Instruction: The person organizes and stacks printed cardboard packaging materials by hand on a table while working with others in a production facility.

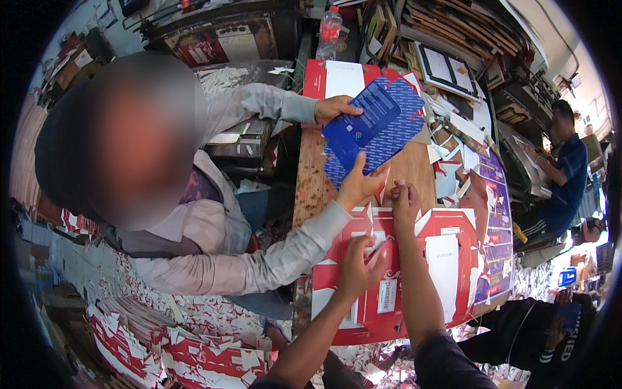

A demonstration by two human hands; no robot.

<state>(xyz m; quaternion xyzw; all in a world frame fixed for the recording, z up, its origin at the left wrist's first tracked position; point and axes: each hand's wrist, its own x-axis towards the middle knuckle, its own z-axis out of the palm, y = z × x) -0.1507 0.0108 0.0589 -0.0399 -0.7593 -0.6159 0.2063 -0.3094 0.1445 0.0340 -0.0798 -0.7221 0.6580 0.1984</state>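
My left hand (361,266) is over a stack of red and white printed card sheets (376,292), thumb and fingers apart, with no held thing visible. Farther out, my right hand (405,201) has its fingers curled together at the far edge of those sheets, by the bare wood of the table (414,170). Whatever it may pinch is too small to make out. Just beyond, a co-worker's two hands (340,109) hold a blue printed card sheet (376,123) with cut, notched edges, tilted above the table.
Cut paper scraps (453,175) litter the table's right side, beside a purple printed sheet (495,227). A plastic bottle (329,32) stands at the far end. Red and white card stacks (129,337) and scraps cover the floor at left. Another person (564,162) sits at right.
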